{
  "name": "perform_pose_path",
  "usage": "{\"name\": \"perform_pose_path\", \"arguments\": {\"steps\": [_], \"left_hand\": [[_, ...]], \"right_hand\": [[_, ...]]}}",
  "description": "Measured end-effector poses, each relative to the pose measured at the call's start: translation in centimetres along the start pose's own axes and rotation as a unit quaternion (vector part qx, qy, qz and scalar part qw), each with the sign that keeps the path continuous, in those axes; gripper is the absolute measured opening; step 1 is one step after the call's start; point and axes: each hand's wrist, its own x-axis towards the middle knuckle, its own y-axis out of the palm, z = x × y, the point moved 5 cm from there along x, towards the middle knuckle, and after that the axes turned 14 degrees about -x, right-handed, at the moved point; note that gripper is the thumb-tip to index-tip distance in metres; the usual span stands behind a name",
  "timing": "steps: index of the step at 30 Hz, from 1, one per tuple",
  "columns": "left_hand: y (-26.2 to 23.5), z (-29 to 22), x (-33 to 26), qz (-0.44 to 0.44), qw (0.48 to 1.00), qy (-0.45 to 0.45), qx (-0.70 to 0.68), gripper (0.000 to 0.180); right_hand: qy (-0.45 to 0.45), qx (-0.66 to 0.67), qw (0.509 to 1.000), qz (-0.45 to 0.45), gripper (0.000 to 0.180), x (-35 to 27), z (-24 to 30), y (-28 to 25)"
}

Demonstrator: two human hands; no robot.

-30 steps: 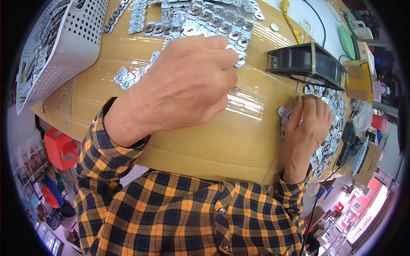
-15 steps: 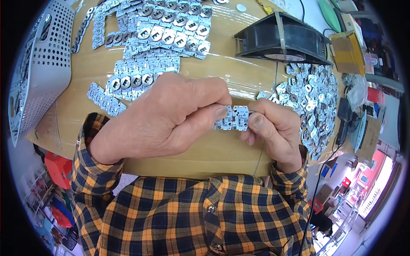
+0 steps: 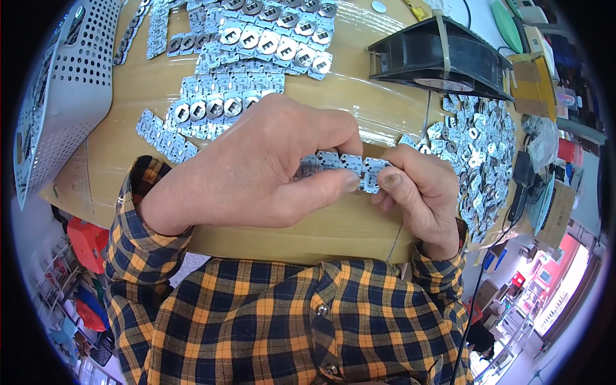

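Observation:
A strip of small whitish circuit boards (image 3: 371,174) is stretched between my hands above the front of the table. My left hand (image 3: 250,173) closes on the strip, its thumb pressed near the joint between two end boards. The strip's left part shows behind that thumb and then disappears under the fingers. My right hand (image 3: 425,189) pinches the rightmost board between thumb and curled fingers. Beyond my left hand lie rows of joined boards (image 3: 269,43) with round metal parts on them. A heap of loose single boards (image 3: 480,151) lies to the right of my right hand.
A white perforated basket (image 3: 80,80) stands at the left edge. A black fan (image 3: 443,61) with tape over it sits at the back right. Near the right edge are a cardboard box (image 3: 534,86), a clear plastic bag (image 3: 540,138) and a black cable (image 3: 484,266).
My left thumb has moved right along the strip, closer to my right hand. More boards show behind it, and the end board is tilted slightly. The whole view has shifted a little.

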Motion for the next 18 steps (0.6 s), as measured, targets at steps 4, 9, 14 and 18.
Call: {"name": "perform_pose_path", "arguments": {"steps": [4, 9, 14, 18], "left_hand": [[0.3, 0.2, 0.2, 0.007, 1.0, 0.007, -0.017, 0.008], [1.3, 1.7, 0.0, -0.022, 0.947, -0.085, -0.309, 0.011], [0.7, 0.6, 0.7, -0.097, 0.988, 0.098, -0.072, 0.02], [1.0, -0.5, 0.4, -0.137, 0.969, 0.178, 0.1, 0.028]], "right_hand": [[0.002, 0.02, 1.0, -0.018, 0.031, -0.2, 0.5, -0.1], [0.161, 0.349, 0.922, 0.047, 0.034, -0.4, -1.1, 1.0], [0.159, 0.198, 0.963, -0.086, 0.03, -0.3, -1.5, 0.0], [0.112, 0.128, 0.979, -0.112, 0.025, -0.4, -1.3, -0.2]]}}
